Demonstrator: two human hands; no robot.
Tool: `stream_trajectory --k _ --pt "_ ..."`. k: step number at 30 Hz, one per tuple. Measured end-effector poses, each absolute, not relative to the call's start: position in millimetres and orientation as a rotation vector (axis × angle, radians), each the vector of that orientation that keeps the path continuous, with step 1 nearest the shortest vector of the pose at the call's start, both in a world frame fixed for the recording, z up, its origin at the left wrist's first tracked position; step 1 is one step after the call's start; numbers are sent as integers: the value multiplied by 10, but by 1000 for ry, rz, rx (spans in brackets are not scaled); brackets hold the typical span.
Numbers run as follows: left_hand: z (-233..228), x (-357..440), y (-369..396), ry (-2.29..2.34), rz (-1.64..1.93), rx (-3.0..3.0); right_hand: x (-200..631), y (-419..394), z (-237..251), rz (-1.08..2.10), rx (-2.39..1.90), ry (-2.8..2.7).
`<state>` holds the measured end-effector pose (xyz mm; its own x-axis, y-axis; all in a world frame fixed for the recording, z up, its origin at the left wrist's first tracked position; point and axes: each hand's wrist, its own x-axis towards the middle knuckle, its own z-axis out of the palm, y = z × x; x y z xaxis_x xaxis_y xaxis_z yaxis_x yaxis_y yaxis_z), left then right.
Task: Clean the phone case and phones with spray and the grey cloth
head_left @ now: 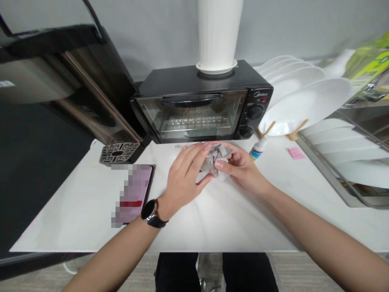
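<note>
both hands bunched on a gray cloth

the white tabletop point(212, 219) carries everything. just behind the grip stands a black toaster oven point(200, 105), door shut, with a white vase point(219, 36) on top. to the right of the grip, a rack of white plates point(300, 93) leans near a small white bottle point(258, 148) and a pink note point(296, 153). left of the grip lies a phone point(133, 194). the left hand point(185, 178), watch point(150, 212) on its wrist, and the right hand point(241, 168) both close around a crumpled gray cloth point(216, 157), held between them just above the tabletop.
</note>
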<state>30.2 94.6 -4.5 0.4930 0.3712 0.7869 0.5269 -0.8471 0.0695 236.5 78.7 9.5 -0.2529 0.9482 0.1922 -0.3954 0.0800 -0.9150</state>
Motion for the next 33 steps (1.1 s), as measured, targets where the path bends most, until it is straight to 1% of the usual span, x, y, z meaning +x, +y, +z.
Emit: stream_trajectory --k 3,8,10,12,15,21,27,33 --pt "-26 292 954 -776 -1243 -2612 2369 772 116 1515 -637 -1098" --pt "1 238 976 -818 -1176 -2614 2386 773 123 1488 -695 -1140" --pt "-2 229 978 -862 -1224 -2576 2389 794 100 1500 -704 -1092" --pt "-14 234 971 -893 -1348 -2538 2389 819 74 1515 -703 -1003" --pt "-43 250 953 -856 -1484 -2584 2392 845 50 1526 -712 -924" --pt "-75 257 956 -793 -1364 -2765 2390 801 108 1424 -722 -1036" --pt "-72 273 996 -756 -1317 -2800 2369 724 188 1539 -688 -1034" --pt "-79 278 1009 -690 -1323 -2841 2339 693 175 1541 -695 -996"
